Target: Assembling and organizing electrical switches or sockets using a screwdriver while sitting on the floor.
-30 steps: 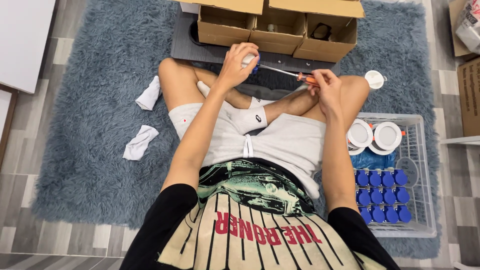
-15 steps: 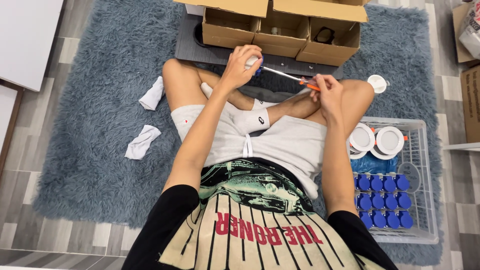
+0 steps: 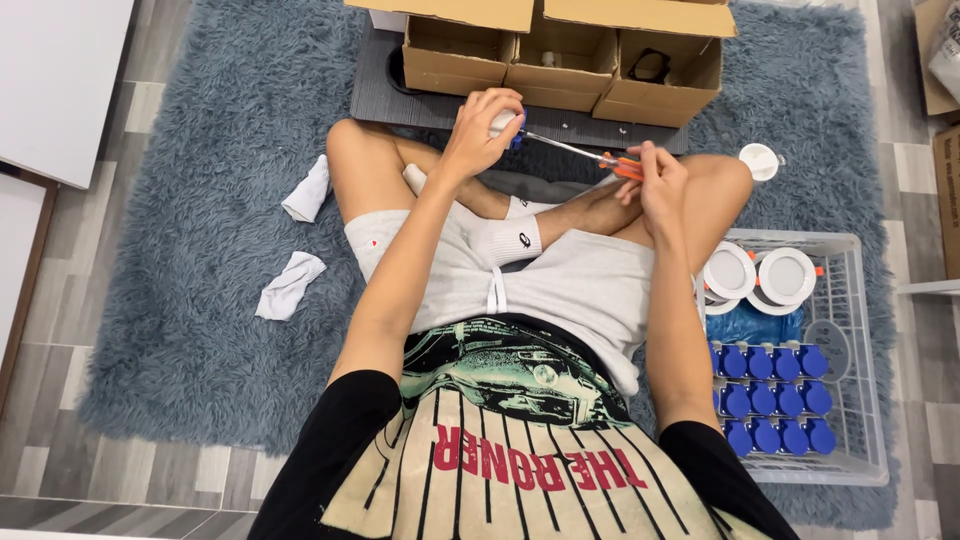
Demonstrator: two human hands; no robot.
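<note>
Left hand (image 3: 480, 130): grip pinched on a small white-and-blue fitting (image 3: 507, 124), above the rug's far edge.
Right hand (image 3: 655, 180): grip closed on the orange-handled screwdriver (image 3: 580, 152), tip at the fitting.
Progress: one fitting being worked; blue-capped parts (image 3: 770, 400) and white discs (image 3: 760, 272) are stocked in the crate (image 3: 860, 400).

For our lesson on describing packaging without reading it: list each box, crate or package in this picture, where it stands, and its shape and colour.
Cardboard boxes: row of three open brown boxes, flaps up, at the rug's far edge, beyond the knees.
Plastic crate: clear rectangular, by the right leg, holding blue caps in rows and round white discs.
Blue bag: crumpled, inside the crate below the discs.
Brown box: partly seen at the right edge.
</note>
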